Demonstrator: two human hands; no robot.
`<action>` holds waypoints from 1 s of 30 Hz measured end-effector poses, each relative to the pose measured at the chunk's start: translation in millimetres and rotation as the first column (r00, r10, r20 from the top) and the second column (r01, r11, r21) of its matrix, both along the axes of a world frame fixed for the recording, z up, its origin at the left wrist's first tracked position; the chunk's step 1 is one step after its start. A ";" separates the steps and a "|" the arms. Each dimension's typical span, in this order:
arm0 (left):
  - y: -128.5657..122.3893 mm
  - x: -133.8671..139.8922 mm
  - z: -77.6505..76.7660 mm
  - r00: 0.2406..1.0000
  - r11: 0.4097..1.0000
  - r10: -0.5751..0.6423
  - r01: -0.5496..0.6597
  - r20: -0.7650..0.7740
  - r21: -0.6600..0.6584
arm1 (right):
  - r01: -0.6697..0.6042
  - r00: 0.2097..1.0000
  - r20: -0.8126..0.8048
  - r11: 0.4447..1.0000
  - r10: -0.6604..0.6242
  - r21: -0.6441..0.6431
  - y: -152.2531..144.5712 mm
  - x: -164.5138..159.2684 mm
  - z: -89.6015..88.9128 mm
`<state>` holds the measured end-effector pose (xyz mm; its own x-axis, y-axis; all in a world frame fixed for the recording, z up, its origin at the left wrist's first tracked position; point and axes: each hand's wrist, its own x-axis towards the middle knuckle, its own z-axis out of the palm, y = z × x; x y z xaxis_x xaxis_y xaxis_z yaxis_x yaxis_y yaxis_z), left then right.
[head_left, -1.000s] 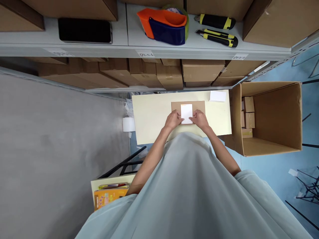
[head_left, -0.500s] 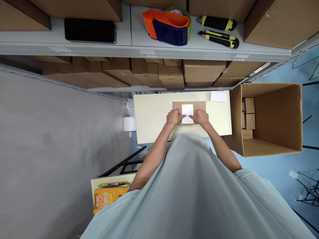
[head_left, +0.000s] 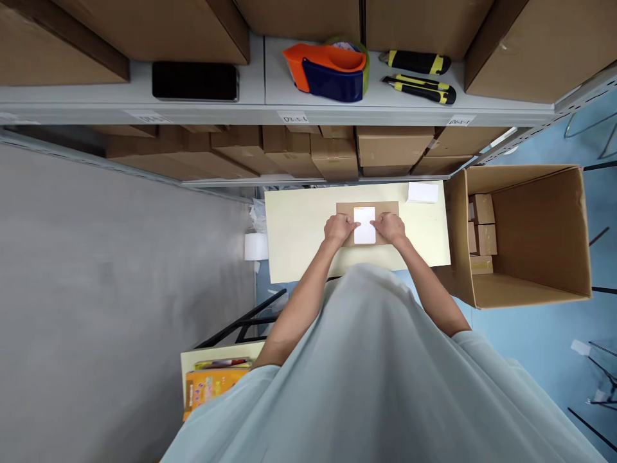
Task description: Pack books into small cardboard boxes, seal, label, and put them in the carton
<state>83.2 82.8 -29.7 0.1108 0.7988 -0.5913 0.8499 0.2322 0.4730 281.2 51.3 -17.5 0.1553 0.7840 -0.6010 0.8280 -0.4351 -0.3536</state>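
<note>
A flat brown cardboard box (head_left: 388, 208) lies on the cream table, with a white label (head_left: 365, 231) on the middle of its top. My left hand (head_left: 339, 229) rests at the left side of the box, fingers curled and thumb at the label's left edge. Across from it, my right hand (head_left: 389, 227) is curled the same way, its thumb at the label's right edge. The undersides of the fingers are hidden. A stack of white labels (head_left: 423, 192) sits at the table's far right corner.
A large open carton (head_left: 540, 235) with several small boxes stands right of the table (head_left: 294, 238). On the shelf (head_left: 250, 114) ahead are a tape dispenser (head_left: 332, 74), two utility knives (head_left: 418, 90) and a phone (head_left: 195, 81). A white roll (head_left: 256, 247) stands left.
My right thumb has slid outward from the label's middle to its right edge. My left thumb stays close to the left edge. The whole view has shifted slightly as my head moved.
</note>
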 end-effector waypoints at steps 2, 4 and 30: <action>-6.5 -4.6 -1.8 0.996 0.997 -0.074 0.073 0.056 0.014 | -0.072 0.997 -0.010 0.997 0.072 0.015 -11.1 -0.4 -1.0; -12.1 -7.3 -4.5 0.982 0.987 -0.157 0.154 0.101 0.038 | -0.145 0.989 -0.030 0.989 0.146 0.027 -20.1 -0.3 -2.8; -80.0 -80.7 -56.0 0.777 0.935 0.336 -0.345 0.533 -0.086 | 0.581 0.768 -0.486 0.773 -0.417 0.255 -129.4 39.1 -44.4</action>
